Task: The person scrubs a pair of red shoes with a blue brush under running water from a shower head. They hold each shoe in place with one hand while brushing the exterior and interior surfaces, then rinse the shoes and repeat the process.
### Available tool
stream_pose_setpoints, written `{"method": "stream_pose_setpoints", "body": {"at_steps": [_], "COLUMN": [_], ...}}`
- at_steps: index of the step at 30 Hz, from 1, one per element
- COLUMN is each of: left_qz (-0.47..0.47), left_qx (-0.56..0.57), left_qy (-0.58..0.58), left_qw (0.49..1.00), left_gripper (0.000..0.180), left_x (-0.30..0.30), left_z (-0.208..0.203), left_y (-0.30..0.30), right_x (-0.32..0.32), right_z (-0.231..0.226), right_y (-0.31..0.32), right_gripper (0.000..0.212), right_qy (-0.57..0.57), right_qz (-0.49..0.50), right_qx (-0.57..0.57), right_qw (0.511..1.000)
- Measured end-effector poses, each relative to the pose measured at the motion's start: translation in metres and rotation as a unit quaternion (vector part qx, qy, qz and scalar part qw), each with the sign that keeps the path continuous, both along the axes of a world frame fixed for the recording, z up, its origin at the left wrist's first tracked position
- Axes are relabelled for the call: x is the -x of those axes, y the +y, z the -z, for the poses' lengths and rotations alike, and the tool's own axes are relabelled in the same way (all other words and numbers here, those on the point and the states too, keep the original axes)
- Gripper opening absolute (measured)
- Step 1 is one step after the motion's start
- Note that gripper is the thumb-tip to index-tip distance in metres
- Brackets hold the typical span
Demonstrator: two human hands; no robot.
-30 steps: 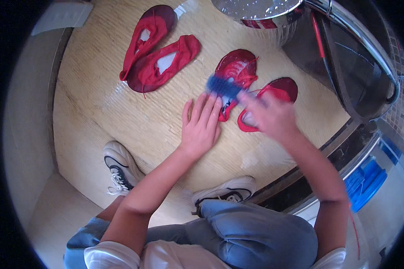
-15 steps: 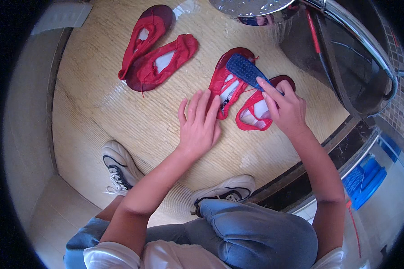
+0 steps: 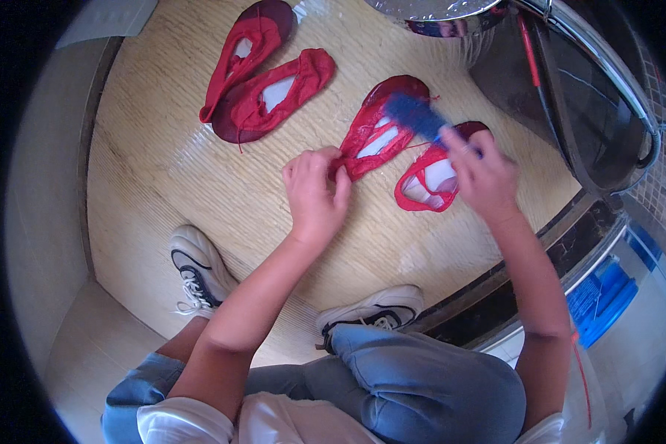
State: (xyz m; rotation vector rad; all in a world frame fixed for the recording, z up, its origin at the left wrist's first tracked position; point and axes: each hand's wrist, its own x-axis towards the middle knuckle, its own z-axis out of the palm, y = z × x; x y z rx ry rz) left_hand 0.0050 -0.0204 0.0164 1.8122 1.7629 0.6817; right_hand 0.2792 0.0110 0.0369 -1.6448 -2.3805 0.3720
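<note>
A wet red ballet slipper (image 3: pixel 359 127) with a dark toe lies on the floor in front of me. My left hand (image 3: pixel 314 194) is closed at its heel end, fingers bent around the red fabric. In my right hand (image 3: pixel 488 176) is a blue scrubbing brush (image 3: pixel 413 117), smeared by motion, its head over the slipper's right side near the toe. A second red slipper (image 3: pixel 407 198) lies just below the brush, partly covered by my right hand. Farther left rest two more red slippers, one (image 3: pixel 226 78) leaning against the other (image 3: pixel 248 111).
A chrome shower head (image 3: pixel 444 9) runs water at the top, beside a dark basin (image 3: pixel 518 96) and a shiny hose (image 3: pixel 596 48). A dark raised sill (image 3: pixel 488 285) borders the floor at right, with a blue plastic item (image 3: pixel 607 300) beyond. My sneakers (image 3: pixel 377 307) stand close by.
My left hand has gone from lying spread beside the slipper to gripping its heel, and the slipper has tilted slightly. The brush has shifted a little to the right and down.
</note>
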Motion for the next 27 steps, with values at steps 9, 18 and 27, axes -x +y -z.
{"method": "stream_pose_setpoints", "body": {"at_steps": [9, 18, 27], "left_qz": [0.114, 0.149, 0.149], "left_qx": [-0.137, -0.135, -0.127], "left_qy": [0.12, 0.189, 0.181], "left_qw": [0.977, 0.961, 0.964], "left_gripper": [0.028, 0.039, 0.042], "left_x": [0.016, 0.018, 0.02], "left_z": [0.009, 0.015, 0.013], "left_y": [-0.004, -0.018, -0.015], "right_x": [0.006, 0.023, 0.017], "right_z": [0.001, 0.001, 0.005], "right_y": [-0.003, -0.014, -0.019], "right_gripper": [0.037, 0.04, 0.041], "right_qy": [-0.03, -0.023, -0.005], "right_qz": [-0.041, -0.13, -0.119], "right_qx": [-0.029, -0.009, -0.033], "right_qw": [0.998, 0.991, 0.992]}}
